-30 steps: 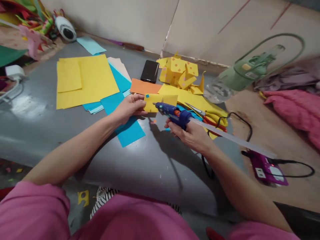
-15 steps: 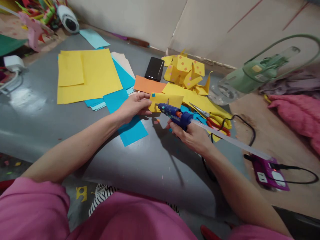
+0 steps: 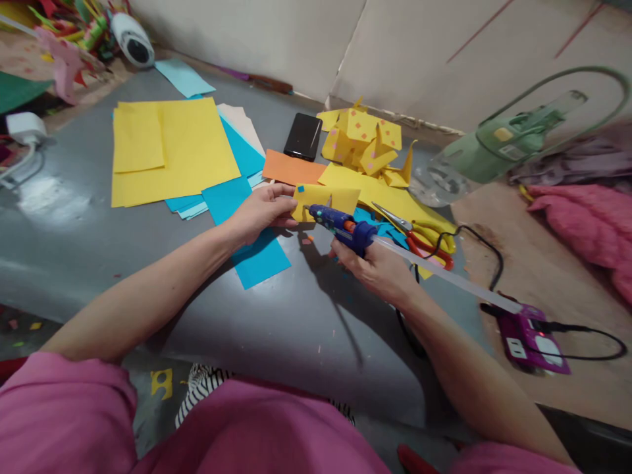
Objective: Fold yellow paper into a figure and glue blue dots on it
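Between the thumb and fingers of my left hand (image 3: pixel 269 209) is the left edge of a small yellow paper piece (image 3: pixel 320 193), which bears a little blue square near its upper left corner. My right hand (image 3: pixel 378 266) grips a blue glue gun (image 3: pixel 338 222) with a long clear glue stick (image 3: pixel 444 273) running out of its back. The gun's nozzle points left, over the paper's lower left part; I cannot tell whether it touches. Just right of the gun lie scissors (image 3: pixel 425 250) with red handles. Blue paper (image 3: pixel 261 263) lies under my left hand.
Large yellow sheets (image 3: pixel 192 145) lie at left, orange paper (image 3: pixel 293 168) and a black phone-like device (image 3: pixel 303 136) further back. A spotted yellow paper construction (image 3: pixel 363 131) stands behind the scissors. At right are a green bottle (image 3: pixel 503 148), a black cord (image 3: pixel 501 263) and a purple power strip (image 3: pixel 533 342).
The whole view has shifted very slightly. Both hands, the glue gun and the yellow paper piece keep nearly the same positions relative to each other.
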Available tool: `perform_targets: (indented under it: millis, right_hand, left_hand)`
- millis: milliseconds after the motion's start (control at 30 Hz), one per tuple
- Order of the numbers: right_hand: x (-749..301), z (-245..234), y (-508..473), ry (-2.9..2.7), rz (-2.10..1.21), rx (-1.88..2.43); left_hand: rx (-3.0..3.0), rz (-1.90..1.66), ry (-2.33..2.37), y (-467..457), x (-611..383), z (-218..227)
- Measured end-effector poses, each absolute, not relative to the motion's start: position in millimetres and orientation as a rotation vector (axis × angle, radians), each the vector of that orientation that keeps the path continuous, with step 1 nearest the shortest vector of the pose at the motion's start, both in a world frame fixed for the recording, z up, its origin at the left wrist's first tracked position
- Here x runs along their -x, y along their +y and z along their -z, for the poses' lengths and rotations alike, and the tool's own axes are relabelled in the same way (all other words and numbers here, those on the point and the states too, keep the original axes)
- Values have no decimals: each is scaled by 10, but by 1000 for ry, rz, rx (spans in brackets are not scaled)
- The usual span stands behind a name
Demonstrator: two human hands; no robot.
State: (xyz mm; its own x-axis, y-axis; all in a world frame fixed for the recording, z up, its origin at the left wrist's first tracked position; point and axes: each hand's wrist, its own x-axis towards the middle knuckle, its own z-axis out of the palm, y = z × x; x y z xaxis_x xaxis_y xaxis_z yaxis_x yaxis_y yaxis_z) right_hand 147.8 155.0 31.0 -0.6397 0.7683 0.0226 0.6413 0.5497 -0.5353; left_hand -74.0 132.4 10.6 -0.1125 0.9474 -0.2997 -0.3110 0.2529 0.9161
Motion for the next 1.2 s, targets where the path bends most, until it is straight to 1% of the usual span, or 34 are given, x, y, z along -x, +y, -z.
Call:
perform_targets:
  millis: [900,1200]
  right_hand:
    - [-1469,-306,1539,-2544,-666,1173]
    - [-1466,-287,1525,-2522,-722,1186]
  left_hand:
    - [-707,-1236,1235,1331,747,-88]
    - [-705,-1256,1193,1325,753,-76]
